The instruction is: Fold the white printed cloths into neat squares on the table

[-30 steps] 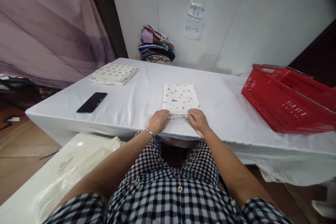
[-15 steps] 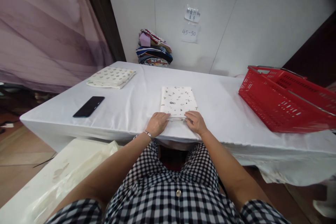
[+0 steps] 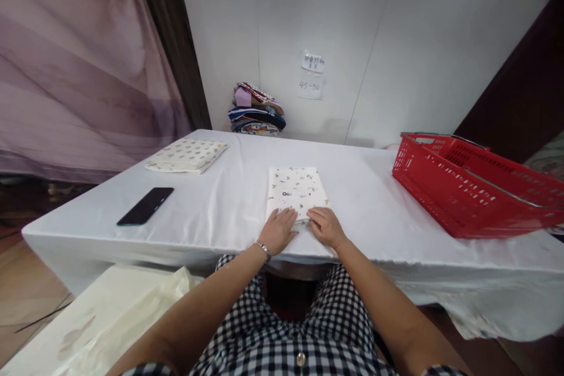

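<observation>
Here, left hand (image 3: 278,230) and right hand (image 3: 324,226) press flat, fingers spread, on the folded patterned cloth's (image 3: 296,190) near edge.

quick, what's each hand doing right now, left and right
Left hand: open, flat on the near edge of the folded cloth.
Right hand: fingers curled on the cloth's near edge; a grip cannot be told.

bare tablecloth (image 3: 220,200) left, basket (image 3: 467,188) right

Folded cloth (image 3: 296,191) mid-table (image 3: 229,211); phone (image 3: 145,206) left, basket (image 3: 467,188) right, clothes pile (image 3: 257,110) behind.
</observation>
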The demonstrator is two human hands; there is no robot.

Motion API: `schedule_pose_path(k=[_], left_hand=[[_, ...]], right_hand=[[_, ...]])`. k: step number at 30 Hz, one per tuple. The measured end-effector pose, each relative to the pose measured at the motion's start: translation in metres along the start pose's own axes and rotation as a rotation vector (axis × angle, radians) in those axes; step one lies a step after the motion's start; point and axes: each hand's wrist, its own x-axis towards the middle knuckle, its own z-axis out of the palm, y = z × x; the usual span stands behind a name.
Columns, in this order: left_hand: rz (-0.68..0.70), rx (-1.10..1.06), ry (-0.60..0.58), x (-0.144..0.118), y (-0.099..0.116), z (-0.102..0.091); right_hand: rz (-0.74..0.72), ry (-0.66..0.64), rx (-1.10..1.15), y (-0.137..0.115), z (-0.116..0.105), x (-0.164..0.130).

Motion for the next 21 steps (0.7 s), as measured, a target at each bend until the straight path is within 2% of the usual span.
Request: schedule_pose_path(k=[5,10,16,21], left_hand=[[-0.007,0.009,-0.025,-0.004,-0.002,0.01],[-0.003,-0.011,-0.032,-0.004,-0.003,0.007],[-0.012,-0.047,-0.05,-0.012,-0.013,0.003],[-0.132,-0.136,-0.054,-0.026,-0.03,-0.004]], right_hand=[[0.065,-0.07,-0.062,-0.019,-0.003,0.001],[0.03,-0.209,-0.071,-0.033,0.002,0.002],[0.071,-0.252,-0.102,-0.019,-0.005,-0.005],[0.192,-0.257,-0.188,0.002,-0.023,-0.023]])
